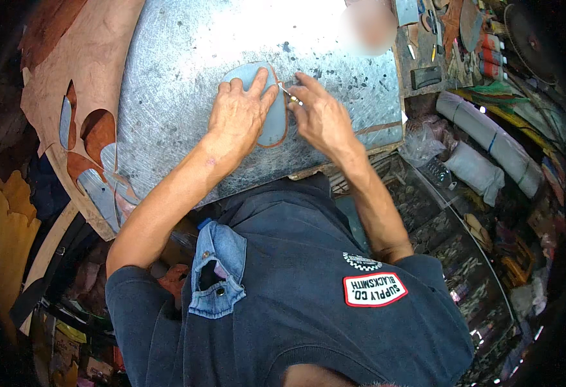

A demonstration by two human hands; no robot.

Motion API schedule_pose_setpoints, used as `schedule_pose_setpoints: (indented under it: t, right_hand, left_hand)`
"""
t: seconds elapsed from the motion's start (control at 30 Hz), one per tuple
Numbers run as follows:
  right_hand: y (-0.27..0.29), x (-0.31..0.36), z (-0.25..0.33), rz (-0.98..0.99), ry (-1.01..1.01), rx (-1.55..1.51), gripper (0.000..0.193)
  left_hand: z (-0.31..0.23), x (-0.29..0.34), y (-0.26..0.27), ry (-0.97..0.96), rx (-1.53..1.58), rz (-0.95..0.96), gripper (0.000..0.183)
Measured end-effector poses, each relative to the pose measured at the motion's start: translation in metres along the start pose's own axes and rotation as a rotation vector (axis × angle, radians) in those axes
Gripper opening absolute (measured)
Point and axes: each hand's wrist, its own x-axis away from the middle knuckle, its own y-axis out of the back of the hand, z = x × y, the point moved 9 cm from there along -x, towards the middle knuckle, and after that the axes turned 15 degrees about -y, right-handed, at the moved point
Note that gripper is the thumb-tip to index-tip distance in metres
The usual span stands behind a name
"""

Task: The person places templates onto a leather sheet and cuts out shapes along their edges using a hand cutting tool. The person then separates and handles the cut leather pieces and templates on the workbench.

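Observation:
A long, rounded grey-blue flat piece [274, 129] lies on the worn metal tabletop [173, 97], with a narrow reddish-brown leather border [285, 129] showing along its right side and near end. My left hand [236, 113] rests on it, fingers stretched out and pressing down. In my right hand [325, 119] is a slim pen-like tool [289, 95], pinched between thumb and fingers. Its thin shiny tip is at the right edge of the piece, close to my left fingers. Whether the tip is a blade or a point is too small to tell.
A large tan leather hide [99, 45] with cut-out holes hangs over the table's left edge. At the upper right, a side bench holds a dark block [426, 77], hand tools and orange-red bottles [491, 48]. Wrapped rolls [489, 135] lie to the right.

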Motion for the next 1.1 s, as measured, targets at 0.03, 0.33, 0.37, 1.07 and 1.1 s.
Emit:
schedule_pose_setpoints:
  t: [0.03,0.33,0.37,1.07,1.1]
  right_hand:
    - [0.002,-0.005,0.000,0.005,0.076,0.087,0.027]
    - [0.021,-0.042,0.014,0.072,0.555,0.361,0.025]
    - [0.020,-0.044,0.014,0.085,0.559,0.360,0.025]
    - [0.034,-0.045,-0.004,0.080,0.622,0.172,0.026]
    - [0.036,-0.036,-0.003,0.051,0.662,0.137,0.028]
  left_hand:
    - [0.000,0.001,-0.001,0.004,0.002,0.000,0.084]
    - [-0.003,-0.004,-0.001,0.055,-0.017,0.062,0.086]
    - [-0.004,-0.004,-0.001,0.059,-0.034,0.070,0.086]
    - [0.001,0.011,0.004,0.079,0.135,-0.118,0.067]
    - [0.003,0.017,0.004,0.081,0.181,-0.180,0.058]
